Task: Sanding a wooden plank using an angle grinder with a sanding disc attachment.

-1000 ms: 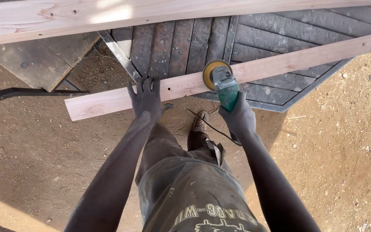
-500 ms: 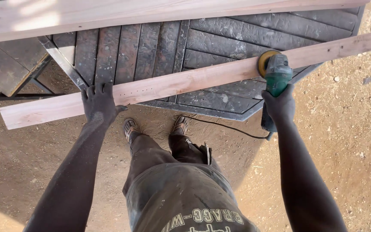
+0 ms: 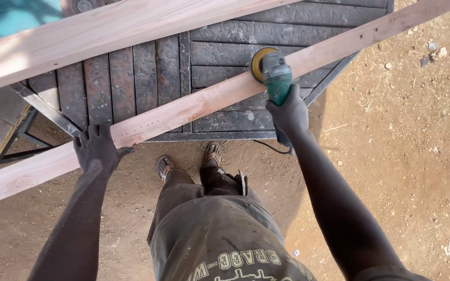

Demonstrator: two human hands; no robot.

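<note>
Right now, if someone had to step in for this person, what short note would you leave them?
Left hand: pressed flat on the long plank, near its left end, holding it down.
Right hand: gripping the green sander, whose yellow disc sits on the plank about midway.
The plank lies slantwise across a dark metal table; its left end juts past the edge. A wider board lies behind it. The sander's cord runs down to the dirt ground by the feet.
Done: cannot tell how much is sanded.
Left: I would guess the rest of the plank, but no clear mark shows where.
</note>
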